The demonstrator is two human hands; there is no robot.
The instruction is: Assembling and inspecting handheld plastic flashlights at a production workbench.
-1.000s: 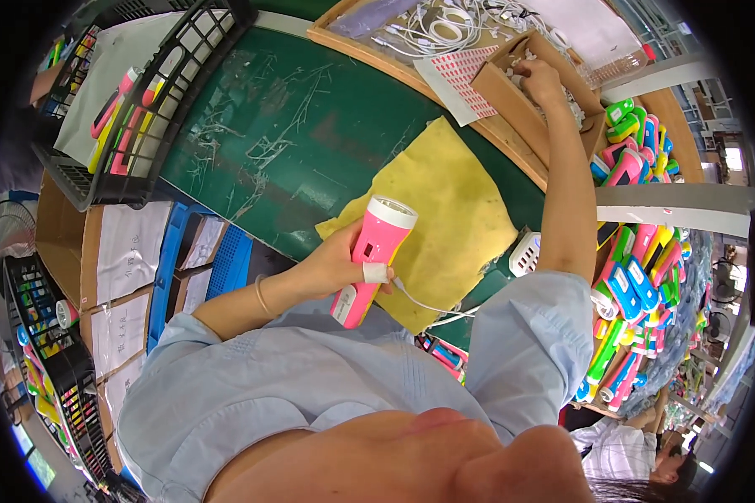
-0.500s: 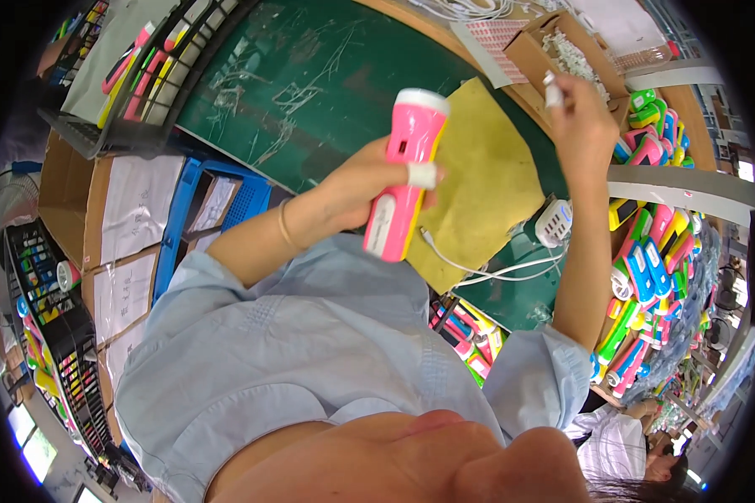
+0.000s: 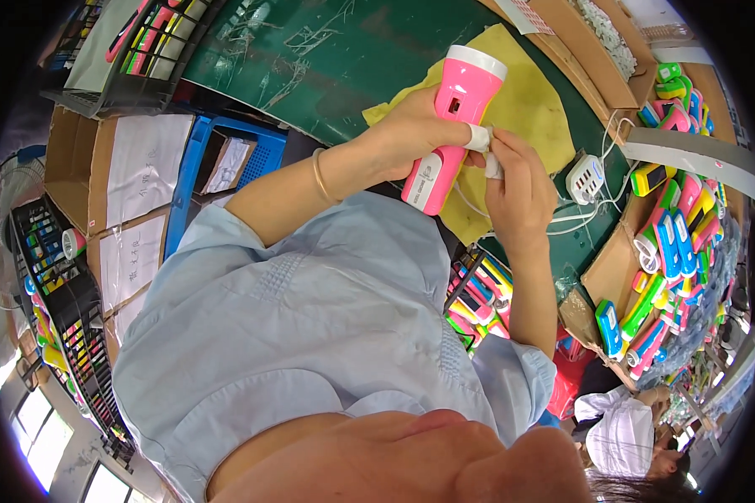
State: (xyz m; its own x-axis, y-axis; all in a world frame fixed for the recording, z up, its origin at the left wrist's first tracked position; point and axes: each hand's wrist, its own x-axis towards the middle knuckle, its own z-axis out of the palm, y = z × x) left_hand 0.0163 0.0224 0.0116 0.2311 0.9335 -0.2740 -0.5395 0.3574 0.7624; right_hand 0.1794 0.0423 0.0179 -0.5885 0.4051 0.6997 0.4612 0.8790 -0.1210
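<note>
A pink flashlight (image 3: pixel 466 96) with a white head and a yellow edge is tilted over the table, its head pointing away from me. My left hand (image 3: pixel 415 134) is wrapped round its middle, the white-wrapped thumb lying across the body. Close against that thumb, my right hand (image 3: pixel 522 189) has its fingers pinched together at the flashlight's right side. White covering shows on its fingertips too, and whatever small thing they may hold is hidden. Beneath the flashlight lies a yellow cloth (image 3: pixel 533 96). A white multi-port charger (image 3: pixel 585 179) with white cables stands right of my right hand.
Small white parts fill a cardboard box (image 3: pixel 575 54) at the far right of the green table (image 3: pixel 260 59). Colourful flashlights (image 3: pixel 667 243) are heaped beyond a grey bar (image 3: pixel 688 155). At left stand a black basket (image 3: pixel 113 96) and a blue crate (image 3: pixel 179 197). A person (image 3: pixel 621 440) sits lower right.
My right hand has come from beside the box of white parts down to the flashlight. My left hand has carried the flashlight slightly right and away from me. The view has shifted.
</note>
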